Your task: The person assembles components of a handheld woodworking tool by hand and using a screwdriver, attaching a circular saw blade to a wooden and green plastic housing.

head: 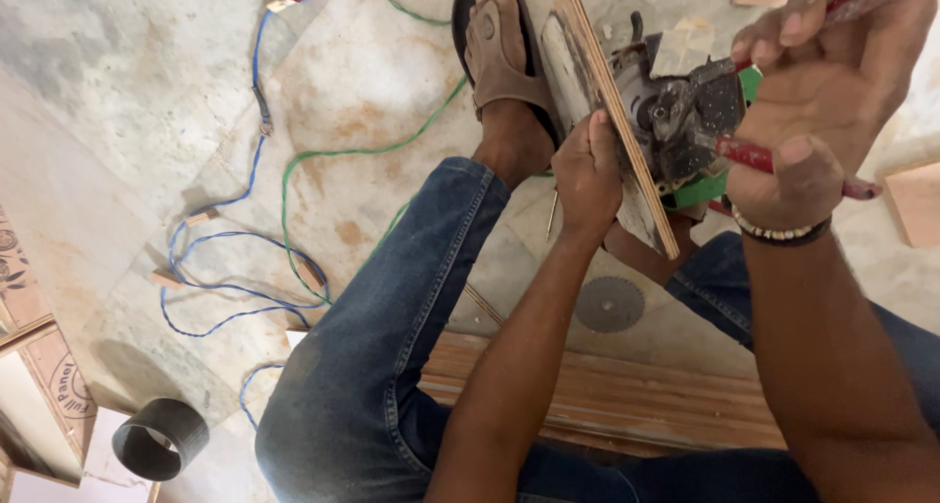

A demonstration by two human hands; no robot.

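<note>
Gripping the tilted, thin plywood-edged board [612, 111], long axis running away from the person, left hand [586, 175] steadies it; right hand [832, 101], nearer the grey circular saw [681, 111], clasps red-handled pliers [754, 155].

a: what can't you make out here?

b: the right hand [832, 101] grips red-handled pliers [783, 160], but their tip is lost against the dark metal of the circular saw [685, 111], so i cannot tell what it bites on. one handle runs off the top edge.

a: and the saw itself?

b: mostly hidden behind the plywood board [617, 121] and the left hand [587, 175]; only a bit of its green body [700, 190] shows.

a: anything else cut off?

b: the cardboard box [39, 366] at the left edge, the wooden piece [916, 204] at the right edge, and both forearms at the bottom. the sandalled foot [499, 52] hides the green cable [362, 150] behind it.
</note>
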